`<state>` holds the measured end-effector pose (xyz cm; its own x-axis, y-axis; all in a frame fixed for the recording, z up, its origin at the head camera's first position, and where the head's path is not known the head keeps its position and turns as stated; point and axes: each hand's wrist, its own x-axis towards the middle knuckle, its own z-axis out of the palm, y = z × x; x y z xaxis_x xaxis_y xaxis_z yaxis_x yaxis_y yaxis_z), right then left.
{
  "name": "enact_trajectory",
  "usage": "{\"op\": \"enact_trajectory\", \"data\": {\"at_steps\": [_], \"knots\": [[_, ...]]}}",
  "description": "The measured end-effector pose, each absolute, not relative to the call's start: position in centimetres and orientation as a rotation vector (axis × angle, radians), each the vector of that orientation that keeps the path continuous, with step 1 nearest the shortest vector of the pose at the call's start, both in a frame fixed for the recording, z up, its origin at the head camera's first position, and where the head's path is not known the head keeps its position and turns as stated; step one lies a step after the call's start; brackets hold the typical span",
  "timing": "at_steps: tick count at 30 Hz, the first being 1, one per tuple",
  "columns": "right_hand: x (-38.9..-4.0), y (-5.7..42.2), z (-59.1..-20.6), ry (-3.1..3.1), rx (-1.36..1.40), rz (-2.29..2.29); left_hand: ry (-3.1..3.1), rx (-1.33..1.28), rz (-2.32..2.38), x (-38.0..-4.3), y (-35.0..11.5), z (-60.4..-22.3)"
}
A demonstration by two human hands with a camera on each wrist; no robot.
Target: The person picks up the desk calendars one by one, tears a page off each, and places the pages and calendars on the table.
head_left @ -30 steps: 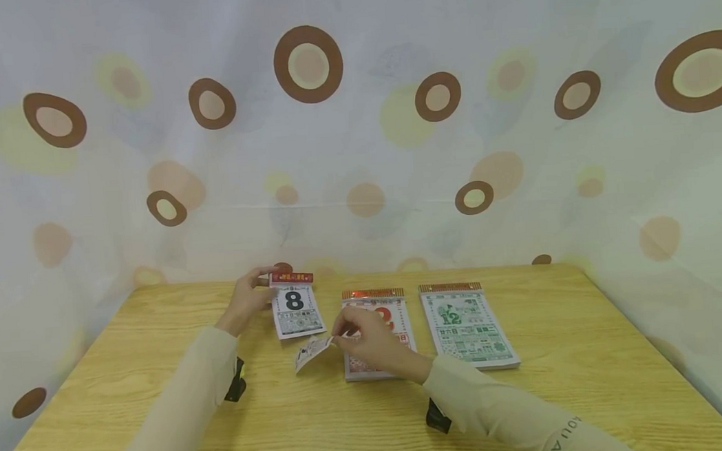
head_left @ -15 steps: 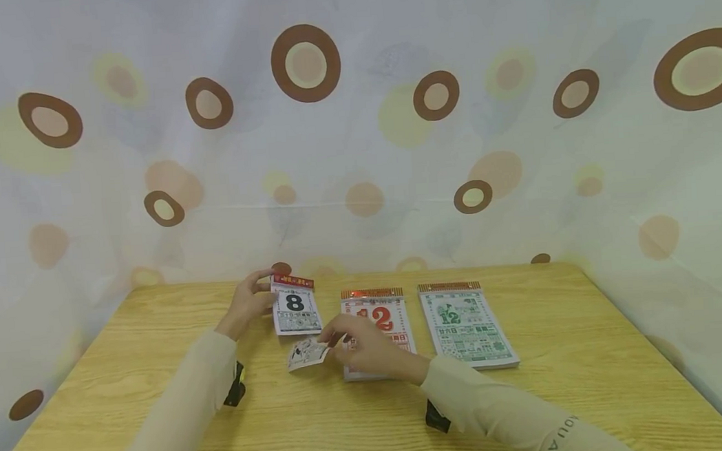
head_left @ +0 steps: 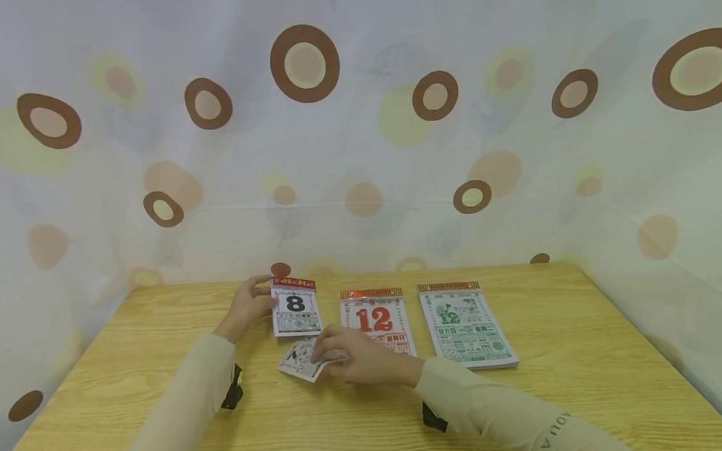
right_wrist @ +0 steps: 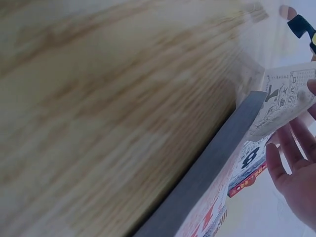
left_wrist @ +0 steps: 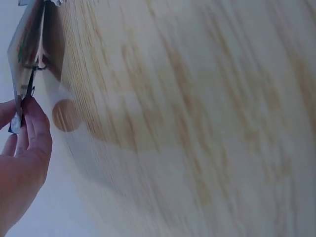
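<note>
My left hand grips the left edge of a small tear-off calendar with a red header and a black 8. In the left wrist view that calendar appears edge-on, raised off the wood, between thumb and fingers of the hand. Just below it, my right hand pinches a loose printed calendar page. The right wrist view shows the page at the right hand, beyond a thick pad's edge. Under the right forearm and hand, a calendar with a red 12 is partly hidden.
Right of the red calendar lies a third calendar, printed in green with a 12. All rest on a wooden table. A patterned cloth hangs behind its back edge and along both sides.
My right hand has moved left and slightly toward me with the page, which now spreads flatter below the small calendar. More of the red 12 shows. The left hand keeps its hold, slightly lower.
</note>
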<state>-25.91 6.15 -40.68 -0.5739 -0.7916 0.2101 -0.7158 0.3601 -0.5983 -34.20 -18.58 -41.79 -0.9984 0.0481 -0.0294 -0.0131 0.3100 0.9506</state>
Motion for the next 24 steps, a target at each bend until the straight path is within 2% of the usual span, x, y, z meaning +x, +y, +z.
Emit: {"op": "enact_trajectory", "data": {"at_steps": [8,24], "knots": [[-26.3,5.7,-41.4,2.547,-1.439,-0.759,2.523,0.007,1.728,-34.4,-18.6,-41.9],[-25.8,4.7,-41.1,2.548,-1.512,-0.474,2.539,0.123,1.660,-33.7,-19.1,-41.8]]}}
